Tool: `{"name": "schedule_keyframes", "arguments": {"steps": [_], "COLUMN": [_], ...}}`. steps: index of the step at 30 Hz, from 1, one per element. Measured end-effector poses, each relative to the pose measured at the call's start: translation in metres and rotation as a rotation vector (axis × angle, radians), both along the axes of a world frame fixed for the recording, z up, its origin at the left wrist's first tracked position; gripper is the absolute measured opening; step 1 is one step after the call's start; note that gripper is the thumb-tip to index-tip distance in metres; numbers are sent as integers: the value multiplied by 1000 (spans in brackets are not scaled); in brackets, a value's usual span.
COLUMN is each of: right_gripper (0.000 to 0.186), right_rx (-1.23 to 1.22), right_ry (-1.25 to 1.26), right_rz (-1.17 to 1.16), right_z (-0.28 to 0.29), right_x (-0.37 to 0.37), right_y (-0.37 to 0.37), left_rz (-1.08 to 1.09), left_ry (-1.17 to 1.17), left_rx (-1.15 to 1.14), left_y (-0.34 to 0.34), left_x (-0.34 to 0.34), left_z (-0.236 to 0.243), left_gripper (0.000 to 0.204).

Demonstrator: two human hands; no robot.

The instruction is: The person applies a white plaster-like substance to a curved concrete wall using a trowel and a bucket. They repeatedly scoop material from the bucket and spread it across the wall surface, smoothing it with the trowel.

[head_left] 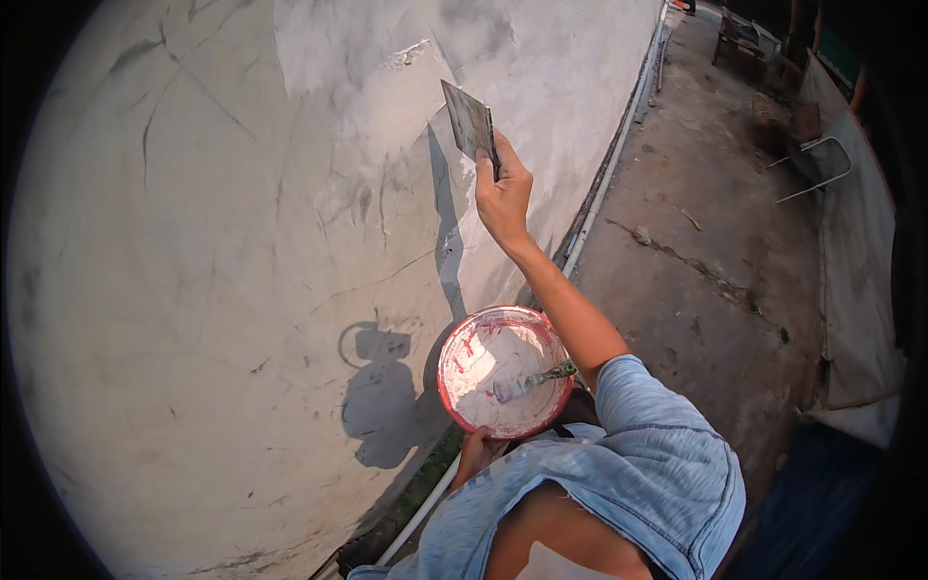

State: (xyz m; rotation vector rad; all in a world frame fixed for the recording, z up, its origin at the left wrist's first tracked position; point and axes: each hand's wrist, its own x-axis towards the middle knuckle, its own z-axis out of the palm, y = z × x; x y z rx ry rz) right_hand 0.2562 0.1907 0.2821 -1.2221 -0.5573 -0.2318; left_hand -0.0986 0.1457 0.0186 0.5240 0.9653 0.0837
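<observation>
My right hand [503, 193] is raised at the wall, gripping a wide metal scraper [467, 118] beside a patch of pale, wet-looking paste [394, 106] on the cracked plaster wall [193, 251]; whether the blade touches the wall I cannot tell. My left hand [476, 447] grips the lower rim of a red basin [459, 333] held near my body. The basin has white paste smeared inside, and a second, narrower scraper with a green, stained handle [546, 377] lies across it.
A white pipe [582, 234] runs along the wall's base beside a cracked concrete path [701, 222]. On the right are a metal-tube frame [826, 174], a hanging pale tarp [855, 290] and dark blue sheeting [812, 503]. Assorted furniture [739, 43] stands at the far end.
</observation>
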Motion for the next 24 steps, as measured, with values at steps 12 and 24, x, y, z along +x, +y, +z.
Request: {"name": "schedule_keyframes", "arguments": {"steps": [12,24], "right_gripper": [37,59], "right_rx": [-33,-31], "right_ry": [6,-801], "right_rz": [-203,-39], "right_z": [28,43], "right_x": [74,-94], "right_y": [41,38], "left_rz": [9,51], "left_ry": [34,-96], "left_rx": [147,25], "left_y": [-5,1], "left_x": [-5,-23], "left_z": [17,-10], "left_gripper": [49,48]}}
